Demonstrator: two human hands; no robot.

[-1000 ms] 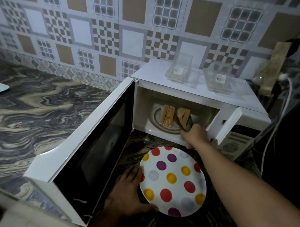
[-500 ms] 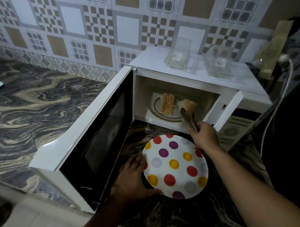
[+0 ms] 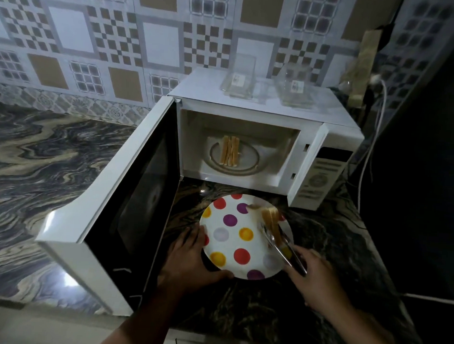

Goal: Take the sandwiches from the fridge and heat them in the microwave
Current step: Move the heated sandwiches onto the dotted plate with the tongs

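Note:
The white microwave (image 3: 328, 124) stands open, its door (image 3: 111, 201) swung far out to the left. One toasted sandwich (image 3: 230, 151) stands on edge on the glass turntable (image 3: 249, 162) inside. A polka-dot plate (image 3: 234, 239) lies on the counter in front. My left hand (image 3: 189, 260) grips the plate's left rim. My right hand (image 3: 312, 275) holds metal tongs (image 3: 282, 248), which pinch a second sandwich (image 3: 270, 219) over the plate's right side.
Two clear containers (image 3: 239, 82) (image 3: 294, 89) rest on the microwave's top. A white cable (image 3: 370, 156) hangs at the right beside a dark surface. Marbled countertop (image 3: 41, 152) stretches left of the door, with patterned wall tiles behind.
My right hand has drawn the tongs and one sandwich out of the microwave and down over the plate. My left hand has stayed on the plate's rim.

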